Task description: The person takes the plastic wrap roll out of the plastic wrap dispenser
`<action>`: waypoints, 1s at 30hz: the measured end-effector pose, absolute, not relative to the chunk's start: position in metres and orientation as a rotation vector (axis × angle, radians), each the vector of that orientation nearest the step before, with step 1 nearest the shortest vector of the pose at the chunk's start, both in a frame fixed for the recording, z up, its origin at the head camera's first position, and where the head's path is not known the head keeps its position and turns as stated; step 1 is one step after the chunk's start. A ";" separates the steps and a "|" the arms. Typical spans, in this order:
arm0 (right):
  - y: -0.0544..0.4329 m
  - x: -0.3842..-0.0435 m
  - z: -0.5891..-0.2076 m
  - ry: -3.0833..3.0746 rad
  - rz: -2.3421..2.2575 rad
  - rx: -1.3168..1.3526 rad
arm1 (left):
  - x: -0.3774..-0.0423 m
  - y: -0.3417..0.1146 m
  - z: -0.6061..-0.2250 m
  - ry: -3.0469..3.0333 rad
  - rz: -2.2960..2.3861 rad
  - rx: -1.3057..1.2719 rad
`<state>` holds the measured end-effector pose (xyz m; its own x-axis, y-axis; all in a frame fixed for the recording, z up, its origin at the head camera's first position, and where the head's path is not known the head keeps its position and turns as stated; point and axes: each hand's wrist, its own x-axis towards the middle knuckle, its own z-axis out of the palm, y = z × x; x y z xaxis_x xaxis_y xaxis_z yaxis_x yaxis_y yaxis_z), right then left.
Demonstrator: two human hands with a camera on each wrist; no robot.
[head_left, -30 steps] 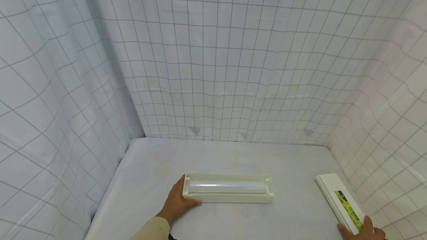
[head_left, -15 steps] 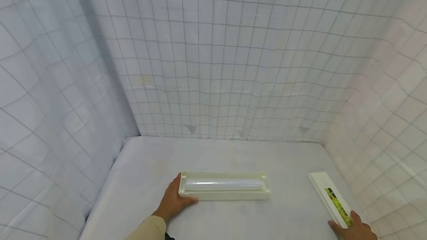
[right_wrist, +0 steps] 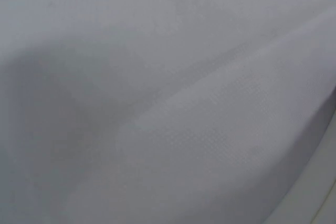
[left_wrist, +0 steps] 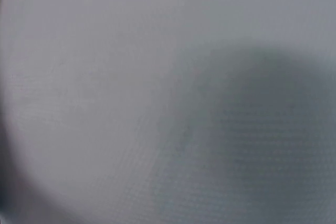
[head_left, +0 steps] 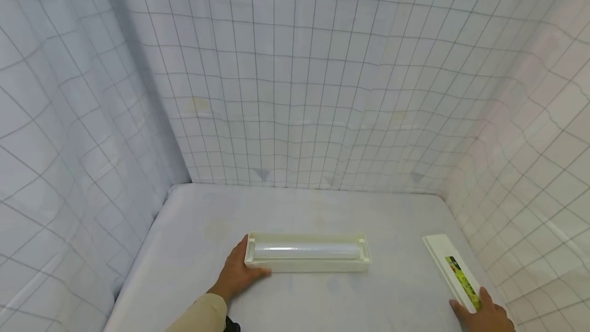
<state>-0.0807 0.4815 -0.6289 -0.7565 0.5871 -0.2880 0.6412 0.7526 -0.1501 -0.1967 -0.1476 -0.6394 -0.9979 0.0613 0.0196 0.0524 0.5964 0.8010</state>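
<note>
A long white cling film box [head_left: 318,267] lies open-topped across the middle of the table in the head view. Inside it rests a shiny, clear-whitish roll of cling film [head_left: 306,251]. My left hand [head_left: 235,275] grips the box's left end, thumb along the near side and fingers behind. Off to the right, a narrow white lid [head_left: 438,247] with a green-yellow label lies slanted. My right hand [head_left: 487,317] holds the lid's near end between thumb and fingers. Both wrist views show mostly pale cloth, with a pale edge at the lower right of the right wrist view.
A white cloth covers the table [head_left: 295,209]. White curtains with a dark grid stand at the back [head_left: 295,91], left and right. The lid lies near the right curtain [head_left: 539,209]. A beige sleeve [head_left: 203,314] covers the left forearm.
The whole head view has shifted slightly, so box, lid and both hands appear a little further left and up. Each hand keeps its hold.
</note>
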 end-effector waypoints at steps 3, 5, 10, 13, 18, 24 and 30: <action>0.483 -0.081 -0.629 2.763 -0.362 0.930 | -0.197 -0.148 -0.637 2.783 1.404 0.091; 0.486 -0.082 -0.630 2.764 -0.364 0.927 | -0.197 -0.148 -0.636 2.770 1.397 0.076; 0.486 -0.083 -0.631 2.747 -0.365 0.938 | -0.195 -0.149 -0.633 2.743 1.394 0.047; 0.485 -0.083 -0.630 2.735 -0.355 0.942 | -0.195 -0.149 -0.633 2.730 1.404 0.035; 0.485 -0.083 -0.624 2.811 -0.347 0.907 | -0.194 -0.149 -0.633 2.738 1.398 0.035; 0.483 -0.089 -0.609 2.896 -0.412 0.881 | -0.194 -0.149 -0.633 2.743 1.396 0.026; 0.475 -0.096 -0.596 2.928 -0.440 0.881 | -0.194 -0.148 -0.634 2.746 1.397 0.031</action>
